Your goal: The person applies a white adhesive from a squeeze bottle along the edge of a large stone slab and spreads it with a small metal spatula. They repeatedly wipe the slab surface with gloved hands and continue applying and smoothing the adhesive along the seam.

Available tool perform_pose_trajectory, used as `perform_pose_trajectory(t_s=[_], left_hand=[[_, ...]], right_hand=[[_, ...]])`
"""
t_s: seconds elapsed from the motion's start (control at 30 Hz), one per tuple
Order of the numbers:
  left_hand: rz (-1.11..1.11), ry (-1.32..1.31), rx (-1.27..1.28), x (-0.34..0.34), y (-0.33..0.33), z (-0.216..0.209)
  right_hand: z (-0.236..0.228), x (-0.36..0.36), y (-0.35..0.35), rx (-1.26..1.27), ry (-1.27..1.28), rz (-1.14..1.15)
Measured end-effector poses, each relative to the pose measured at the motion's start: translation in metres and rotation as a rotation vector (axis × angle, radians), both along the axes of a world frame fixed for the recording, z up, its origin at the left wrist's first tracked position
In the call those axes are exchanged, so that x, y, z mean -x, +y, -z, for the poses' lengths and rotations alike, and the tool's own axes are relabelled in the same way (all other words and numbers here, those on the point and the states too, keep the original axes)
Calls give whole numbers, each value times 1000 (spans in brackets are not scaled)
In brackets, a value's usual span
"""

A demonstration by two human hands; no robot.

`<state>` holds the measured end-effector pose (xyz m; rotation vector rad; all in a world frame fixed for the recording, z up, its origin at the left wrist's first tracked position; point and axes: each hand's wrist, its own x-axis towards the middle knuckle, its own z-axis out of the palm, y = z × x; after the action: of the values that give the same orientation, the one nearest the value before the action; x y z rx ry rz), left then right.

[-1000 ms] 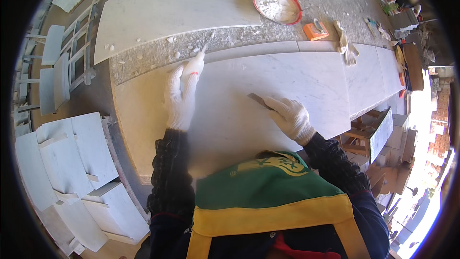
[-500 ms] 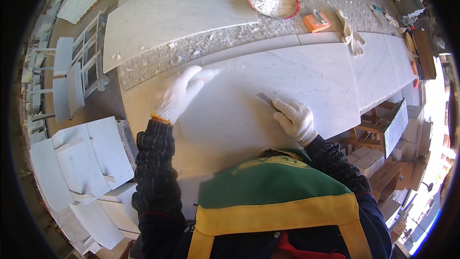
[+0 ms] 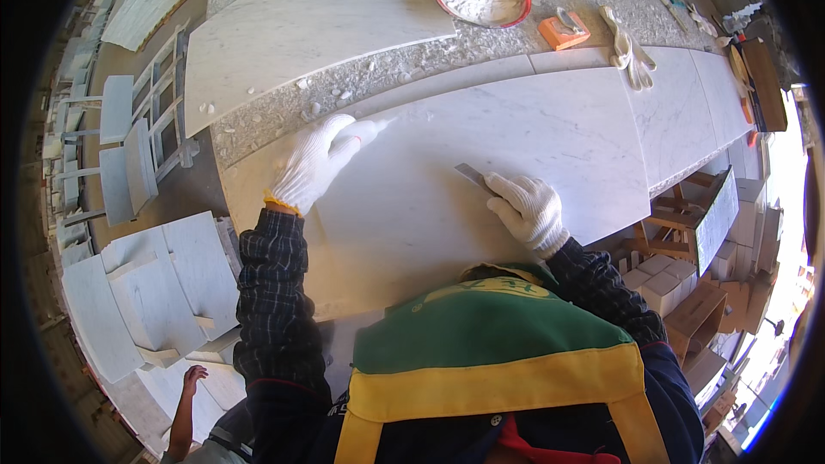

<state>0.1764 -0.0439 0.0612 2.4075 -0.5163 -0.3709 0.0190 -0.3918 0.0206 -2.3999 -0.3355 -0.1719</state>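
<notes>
A pale, grey-veined marble slab point(image 3: 533, 137) lies flat on the bench before me. My left hand point(image 3: 311, 161), in a white knit glove, is closed around a small white squeeze bottle point(image 3: 368, 130) whose pointed nozzle is just above the slab's far left part. Most of the bottle is hidden by the fingers. Also gloved, my right hand point(image 3: 526, 210) grips a narrow metal scraper point(image 3: 469, 174). Its blade points up and left, over the middle of the slab; the handle is hidden in my palm.
Beyond the slab are a red-rimmed bowl point(image 3: 512, 19) of white powder or paste, an orange block point(image 3: 564, 33) and spare gloves point(image 3: 632, 56). Another slab point(image 3: 318, 30) lies far left. Stone panels point(image 3: 163, 292) stand at left. A co-worker's arm point(image 3: 183, 417) shows lower left.
My view has shifted slightly. Both hands keep their holds and stay nearly in place over the slab. A co-worker's arm and hand have come into view at lower left.
</notes>
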Motion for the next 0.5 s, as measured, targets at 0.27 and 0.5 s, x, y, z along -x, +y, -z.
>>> perform_pose_trajectory(t_s=[0.27, 0.5], left_hand=[[-13, 15, 9, 0, -2, -1], [-4, -14, -28, 0, -7, -7]], right_hand=[[0, 0, 0, -17, 2, 5], [0, 0, 0, -12, 1, 5]])
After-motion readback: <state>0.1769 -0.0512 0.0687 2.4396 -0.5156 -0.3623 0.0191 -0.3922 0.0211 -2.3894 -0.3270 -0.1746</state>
